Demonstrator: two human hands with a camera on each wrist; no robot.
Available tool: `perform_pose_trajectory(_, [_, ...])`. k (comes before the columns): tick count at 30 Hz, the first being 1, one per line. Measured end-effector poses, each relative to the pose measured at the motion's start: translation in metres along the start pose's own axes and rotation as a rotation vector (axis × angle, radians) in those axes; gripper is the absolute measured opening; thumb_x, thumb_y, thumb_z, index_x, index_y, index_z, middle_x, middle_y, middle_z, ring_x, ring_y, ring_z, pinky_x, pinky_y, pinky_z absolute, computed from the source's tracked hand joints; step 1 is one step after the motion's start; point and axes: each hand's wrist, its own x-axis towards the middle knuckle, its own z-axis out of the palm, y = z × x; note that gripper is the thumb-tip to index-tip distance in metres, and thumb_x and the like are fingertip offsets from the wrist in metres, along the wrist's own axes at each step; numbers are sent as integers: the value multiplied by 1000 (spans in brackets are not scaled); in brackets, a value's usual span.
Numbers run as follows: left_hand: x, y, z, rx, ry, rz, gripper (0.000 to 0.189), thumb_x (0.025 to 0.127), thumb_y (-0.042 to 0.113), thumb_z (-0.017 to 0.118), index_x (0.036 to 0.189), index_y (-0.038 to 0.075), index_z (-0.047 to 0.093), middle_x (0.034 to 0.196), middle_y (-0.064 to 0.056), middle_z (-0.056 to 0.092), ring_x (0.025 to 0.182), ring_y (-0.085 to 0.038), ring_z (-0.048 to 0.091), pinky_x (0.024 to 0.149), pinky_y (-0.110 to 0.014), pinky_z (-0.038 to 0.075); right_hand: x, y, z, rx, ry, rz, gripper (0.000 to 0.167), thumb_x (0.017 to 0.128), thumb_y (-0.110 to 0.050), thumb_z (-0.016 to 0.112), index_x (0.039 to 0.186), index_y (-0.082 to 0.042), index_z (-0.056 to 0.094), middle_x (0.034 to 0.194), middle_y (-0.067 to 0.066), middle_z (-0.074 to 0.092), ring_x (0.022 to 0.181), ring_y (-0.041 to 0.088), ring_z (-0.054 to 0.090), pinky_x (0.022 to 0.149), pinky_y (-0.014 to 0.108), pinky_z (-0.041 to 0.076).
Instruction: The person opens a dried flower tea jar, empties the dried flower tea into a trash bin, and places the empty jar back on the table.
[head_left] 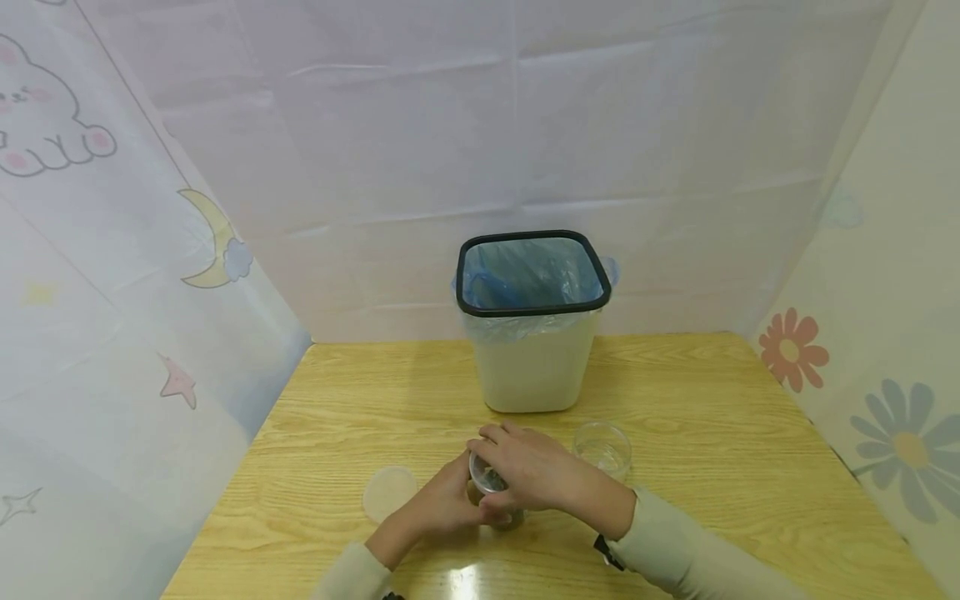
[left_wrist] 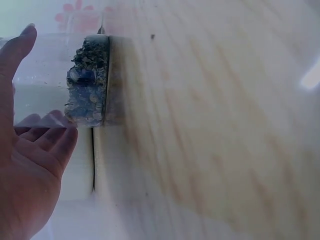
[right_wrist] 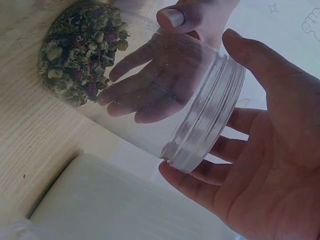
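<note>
A clear jar (right_wrist: 137, 135) stands on the table with dried flowers and leaves (right_wrist: 82, 50) filling its bottom part. My left hand (head_left: 448, 500) holds the jar's body from the side, its fingers and thumb round the wall, as the left wrist view also shows. At the top, my right hand (head_left: 536, 471) reaches over and grips the clear ridged lid (right_wrist: 212, 112) by its rim, thumb on one side and fingers on the other. The lid sits on the jar's mouth; whether it is screwed tight I cannot tell.
A pale waste bin (head_left: 536, 367) with a black rim and blue liner stands behind the hands. Left of the jar lies a whitish round disc (head_left: 389, 492). A clear round container (head_left: 603, 446) stands to the right, partly behind my right wrist. Printed cloth hangs around the wooden table (head_left: 315, 442).
</note>
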Motion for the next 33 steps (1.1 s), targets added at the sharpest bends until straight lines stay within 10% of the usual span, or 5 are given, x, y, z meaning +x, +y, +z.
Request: perform_pose_trajectory(33, [3,-3,-6,184,-37,34,93,83,65,72,157,31,27,144,12,52,124,-6,56,101,-31,51,-1,-2,-8,6,-66,-79,63,89,-35,80,143,-18,54,143,6,52,127,26,52,98,41,52])
